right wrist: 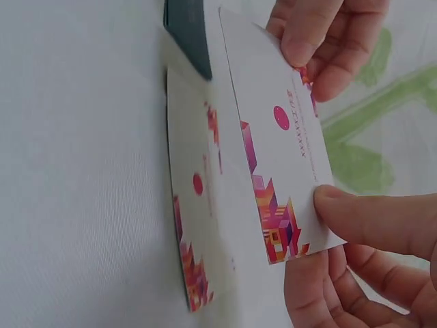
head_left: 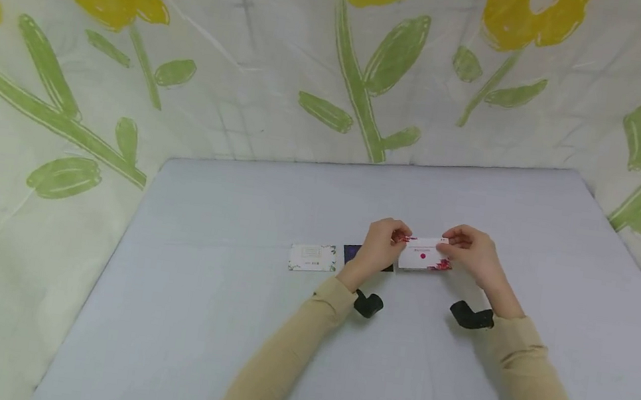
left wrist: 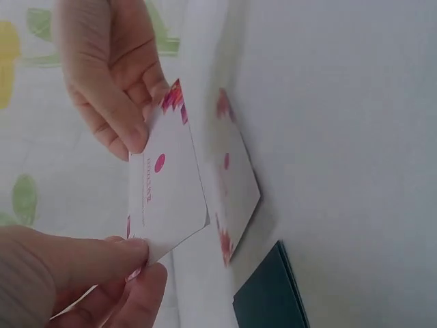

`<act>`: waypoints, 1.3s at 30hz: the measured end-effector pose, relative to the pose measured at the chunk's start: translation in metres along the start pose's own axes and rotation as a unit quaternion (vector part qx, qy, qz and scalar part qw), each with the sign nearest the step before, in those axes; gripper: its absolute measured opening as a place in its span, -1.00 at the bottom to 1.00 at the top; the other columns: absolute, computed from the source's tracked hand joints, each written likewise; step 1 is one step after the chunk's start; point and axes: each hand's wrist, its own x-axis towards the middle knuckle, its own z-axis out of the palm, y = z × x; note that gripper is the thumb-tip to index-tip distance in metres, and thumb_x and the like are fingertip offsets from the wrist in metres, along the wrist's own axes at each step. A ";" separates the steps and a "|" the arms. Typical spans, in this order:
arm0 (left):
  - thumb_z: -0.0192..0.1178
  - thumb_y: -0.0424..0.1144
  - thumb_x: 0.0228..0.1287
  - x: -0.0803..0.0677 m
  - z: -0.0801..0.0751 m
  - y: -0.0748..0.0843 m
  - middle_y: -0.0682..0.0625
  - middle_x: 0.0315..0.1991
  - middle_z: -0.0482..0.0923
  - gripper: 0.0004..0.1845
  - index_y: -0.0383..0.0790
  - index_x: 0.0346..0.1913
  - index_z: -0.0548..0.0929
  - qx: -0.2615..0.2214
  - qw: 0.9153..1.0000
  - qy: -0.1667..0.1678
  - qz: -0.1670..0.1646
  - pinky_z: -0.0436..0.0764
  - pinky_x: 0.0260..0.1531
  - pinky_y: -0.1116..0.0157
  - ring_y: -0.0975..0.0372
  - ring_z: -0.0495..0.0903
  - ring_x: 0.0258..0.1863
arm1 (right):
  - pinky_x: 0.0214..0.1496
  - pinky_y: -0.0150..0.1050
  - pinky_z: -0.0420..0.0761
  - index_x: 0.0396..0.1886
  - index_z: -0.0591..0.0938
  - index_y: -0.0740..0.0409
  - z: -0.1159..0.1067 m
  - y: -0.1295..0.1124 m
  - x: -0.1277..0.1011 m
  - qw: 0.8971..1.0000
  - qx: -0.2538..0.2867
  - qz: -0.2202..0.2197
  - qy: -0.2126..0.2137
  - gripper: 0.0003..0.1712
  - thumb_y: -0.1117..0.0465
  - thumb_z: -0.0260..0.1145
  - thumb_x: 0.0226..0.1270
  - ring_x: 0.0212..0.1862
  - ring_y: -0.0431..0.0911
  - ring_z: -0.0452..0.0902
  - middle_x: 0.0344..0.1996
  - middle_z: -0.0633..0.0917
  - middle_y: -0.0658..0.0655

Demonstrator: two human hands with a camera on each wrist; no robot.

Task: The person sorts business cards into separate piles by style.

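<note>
Both my hands hold one white card [head_left: 423, 247] with a red dot and red-purple corner patterns. The left hand [head_left: 379, 243] pinches its left end between thumb and fingers. At the other end, the right hand [head_left: 474, 255] grips it with the thumb on the printed face. The card is raised and tilted, apart from a matching card [right wrist: 191, 205] lying on the table below it. Dark cards [left wrist: 273, 294], stacked, lie just left of that one, partly hidden by the left hand in the head view. Farther left is a white card with leafy corners [head_left: 313, 258].
The cards lie in a row on a table with a pale grey-blue cover [head_left: 189, 318]. A white curtain with yellow flowers and green leaves [head_left: 270, 72] hangs behind the table. Black devices [head_left: 369, 304] sit at both wrists, by the beige sleeves.
</note>
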 end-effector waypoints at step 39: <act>0.19 -0.43 0.14 0.005 0.033 0.000 -0.01 -0.41 0.56 -0.89 -0.22 -0.38 0.71 0.277 0.960 -0.016 -0.030 0.49 -0.34 0.39 0.20 0.52 -0.34 | -0.41 -0.26 0.42 -0.37 0.60 0.43 0.024 0.004 0.007 0.991 -0.129 -0.011 -0.017 -0.90 0.41 0.25 0.16 -0.40 0.02 0.45 -0.50 0.60 0.24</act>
